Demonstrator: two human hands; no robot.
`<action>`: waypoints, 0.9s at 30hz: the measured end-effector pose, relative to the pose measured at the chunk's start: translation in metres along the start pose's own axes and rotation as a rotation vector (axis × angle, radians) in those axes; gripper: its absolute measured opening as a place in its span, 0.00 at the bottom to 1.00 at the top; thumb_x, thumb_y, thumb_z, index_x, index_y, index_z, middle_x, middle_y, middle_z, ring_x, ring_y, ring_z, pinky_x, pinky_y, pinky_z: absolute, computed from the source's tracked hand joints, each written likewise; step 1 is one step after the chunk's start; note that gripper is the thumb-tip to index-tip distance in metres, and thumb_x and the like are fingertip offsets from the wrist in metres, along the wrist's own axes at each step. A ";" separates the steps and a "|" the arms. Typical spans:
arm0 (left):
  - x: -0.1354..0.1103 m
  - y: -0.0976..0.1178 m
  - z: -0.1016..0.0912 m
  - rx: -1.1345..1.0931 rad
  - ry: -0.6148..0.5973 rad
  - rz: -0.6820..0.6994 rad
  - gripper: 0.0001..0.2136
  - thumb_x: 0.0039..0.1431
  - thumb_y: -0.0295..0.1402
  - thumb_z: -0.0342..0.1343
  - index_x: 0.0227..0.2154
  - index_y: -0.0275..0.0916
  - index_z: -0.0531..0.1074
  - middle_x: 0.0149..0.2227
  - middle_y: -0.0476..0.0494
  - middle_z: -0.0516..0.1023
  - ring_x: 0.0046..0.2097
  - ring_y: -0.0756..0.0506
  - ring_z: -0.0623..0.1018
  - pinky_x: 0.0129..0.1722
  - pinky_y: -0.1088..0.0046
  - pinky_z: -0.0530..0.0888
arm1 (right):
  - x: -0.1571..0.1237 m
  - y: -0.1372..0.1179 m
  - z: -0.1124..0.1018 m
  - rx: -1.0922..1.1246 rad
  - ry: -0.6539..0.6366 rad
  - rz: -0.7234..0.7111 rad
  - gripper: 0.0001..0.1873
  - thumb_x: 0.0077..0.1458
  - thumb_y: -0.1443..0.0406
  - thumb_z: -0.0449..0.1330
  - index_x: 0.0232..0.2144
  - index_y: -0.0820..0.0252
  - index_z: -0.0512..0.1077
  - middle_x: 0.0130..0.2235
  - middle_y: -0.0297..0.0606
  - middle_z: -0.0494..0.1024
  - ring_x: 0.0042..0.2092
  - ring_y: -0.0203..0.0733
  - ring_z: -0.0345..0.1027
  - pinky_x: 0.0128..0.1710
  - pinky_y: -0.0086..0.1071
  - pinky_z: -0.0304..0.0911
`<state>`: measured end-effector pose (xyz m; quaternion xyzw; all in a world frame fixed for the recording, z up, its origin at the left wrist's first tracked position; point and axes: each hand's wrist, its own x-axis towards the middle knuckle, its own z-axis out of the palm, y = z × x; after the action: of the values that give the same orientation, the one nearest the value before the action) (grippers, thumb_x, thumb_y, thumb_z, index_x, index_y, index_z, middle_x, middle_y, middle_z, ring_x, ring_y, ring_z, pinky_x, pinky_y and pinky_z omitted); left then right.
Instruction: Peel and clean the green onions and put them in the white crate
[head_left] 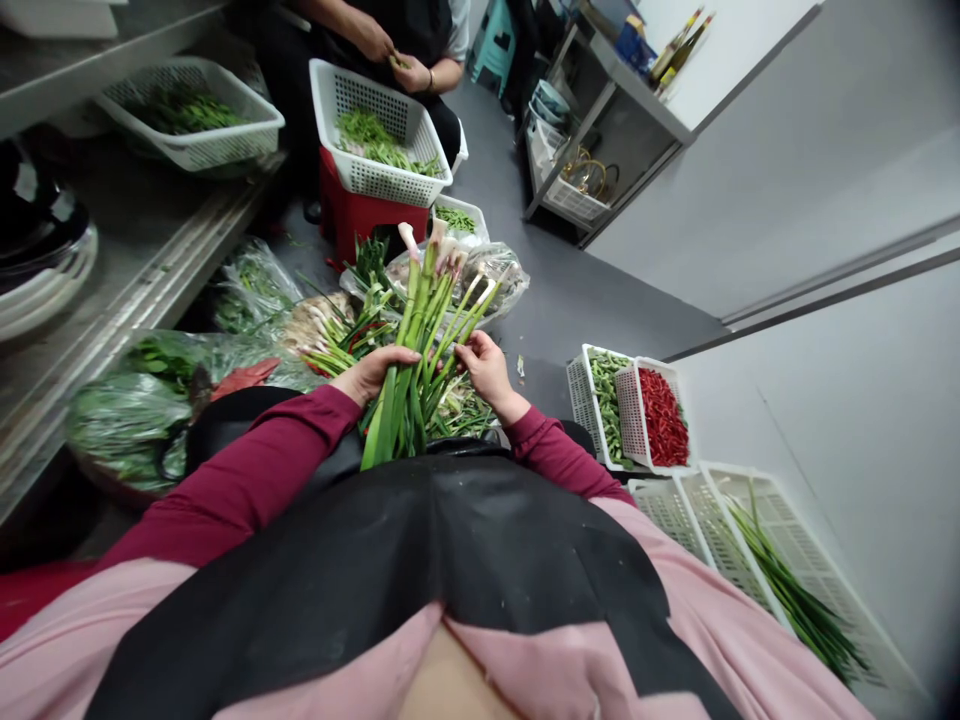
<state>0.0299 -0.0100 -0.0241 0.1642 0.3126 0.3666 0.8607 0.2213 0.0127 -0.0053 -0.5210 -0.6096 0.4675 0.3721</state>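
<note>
A bunch of green garlic (pixel 420 330) with pale, purplish bulb ends pointing away from me is in the middle of the view. My left hand (pixel 379 370) is closed around its stems from the left. At the right side of the bunch, my right hand (pixel 486 368) pinches some thinner green garlic stalks between thumb and fingers. The long green leaves hang down toward my black apron (pixel 420 540). Below and behind the bunch, more green garlic with roots (pixel 322 325) lies in a heap on the floor, and loose trimmings (pixel 466 408) show under my right hand.
Across from me, a person's hands (pixel 390 55) work over a white basket of greens (pixel 442 180) on a red stool (pixel 341 205). Baskets with red chillies (pixel 664 415), green pods (pixel 606 390) and long green stalks (pixel 806 600) line the right. A metal shelf (pixel 150 300) runs along the left.
</note>
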 end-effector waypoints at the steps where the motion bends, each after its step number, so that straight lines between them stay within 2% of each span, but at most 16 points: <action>1: -0.001 0.000 0.000 -0.010 -0.003 -0.001 0.23 0.43 0.25 0.51 0.44 0.24 0.74 0.28 0.34 0.81 0.25 0.41 0.80 0.26 0.68 0.78 | 0.000 -0.001 -0.001 0.001 -0.039 0.001 0.12 0.51 0.57 0.59 0.32 0.58 0.65 0.25 0.29 0.68 0.23 0.30 0.60 0.24 0.26 0.59; 5: -0.004 0.002 -0.001 -0.013 -0.004 0.009 0.19 0.41 0.25 0.53 0.38 0.25 0.77 0.21 0.37 0.79 0.19 0.43 0.76 0.19 0.70 0.76 | 0.003 -0.004 -0.009 0.017 -0.183 0.005 0.10 0.51 0.59 0.60 0.31 0.60 0.67 0.24 0.30 0.68 0.24 0.32 0.60 0.24 0.27 0.60; 8: -0.006 0.001 0.003 -0.005 0.002 0.024 0.18 0.40 0.25 0.53 0.36 0.25 0.77 0.21 0.38 0.79 0.19 0.43 0.76 0.20 0.70 0.76 | 0.006 -0.005 -0.011 0.051 -0.139 -0.005 0.10 0.50 0.59 0.60 0.29 0.60 0.67 0.26 0.31 0.70 0.25 0.32 0.62 0.26 0.28 0.62; 12: -0.008 0.000 0.007 -0.033 -0.029 0.029 0.21 0.39 0.26 0.52 0.40 0.28 0.75 0.26 0.37 0.81 0.23 0.42 0.79 0.22 0.70 0.77 | 0.005 -0.006 -0.007 0.056 -0.113 0.010 0.09 0.51 0.59 0.58 0.29 0.59 0.66 0.27 0.31 0.71 0.24 0.32 0.63 0.26 0.28 0.63; 14: -0.010 0.001 0.006 -0.047 -0.050 0.032 0.22 0.38 0.27 0.53 0.40 0.29 0.75 0.27 0.37 0.81 0.26 0.41 0.80 0.24 0.68 0.78 | 0.001 -0.008 -0.007 -0.040 -0.139 -0.008 0.08 0.52 0.60 0.56 0.27 0.60 0.67 0.25 0.31 0.71 0.24 0.31 0.62 0.26 0.27 0.61; 16: -0.010 0.002 0.005 -0.036 -0.044 0.045 0.20 0.38 0.27 0.54 0.39 0.30 0.75 0.27 0.37 0.81 0.26 0.40 0.80 0.26 0.67 0.79 | -0.002 -0.010 -0.009 -0.233 -0.144 -0.077 0.09 0.52 0.62 0.55 0.23 0.60 0.67 0.23 0.31 0.70 0.24 0.32 0.61 0.27 0.27 0.60; 19: -0.009 0.002 0.001 -0.005 -0.001 0.076 0.18 0.38 0.27 0.54 0.37 0.30 0.75 0.27 0.38 0.81 0.27 0.41 0.80 0.27 0.66 0.79 | 0.001 -0.009 -0.020 -0.475 -0.039 -0.204 0.09 0.51 0.65 0.55 0.21 0.61 0.70 0.22 0.32 0.71 0.26 0.33 0.62 0.30 0.27 0.59; 22: -0.007 0.002 -0.003 0.010 -0.014 0.078 0.16 0.37 0.28 0.56 0.34 0.32 0.74 0.27 0.38 0.81 0.30 0.39 0.80 0.32 0.63 0.80 | 0.022 -0.006 -0.053 -0.439 0.253 -0.181 0.09 0.52 0.66 0.53 0.26 0.63 0.72 0.25 0.34 0.73 0.27 0.33 0.63 0.31 0.27 0.59; 25: -0.008 0.002 -0.007 0.012 -0.009 0.066 0.16 0.36 0.28 0.57 0.33 0.32 0.74 0.27 0.38 0.80 0.30 0.39 0.80 0.32 0.63 0.80 | 0.054 -0.012 -0.112 -0.320 0.546 -0.067 0.12 0.55 0.67 0.48 0.32 0.67 0.71 0.27 0.38 0.74 0.25 0.31 0.61 0.28 0.28 0.59; 27: -0.010 0.004 -0.007 0.006 0.039 0.065 0.15 0.36 0.27 0.57 0.33 0.32 0.74 0.26 0.38 0.80 0.29 0.39 0.80 0.29 0.66 0.80 | 0.071 -0.021 -0.156 -0.316 0.648 -0.071 0.13 0.57 0.67 0.47 0.37 0.68 0.69 0.31 0.41 0.75 0.25 0.32 0.60 0.28 0.29 0.60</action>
<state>0.0173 -0.0144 -0.0233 0.1696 0.3248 0.3968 0.8416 0.3488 0.1106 0.0573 -0.6719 -0.5423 0.1649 0.4768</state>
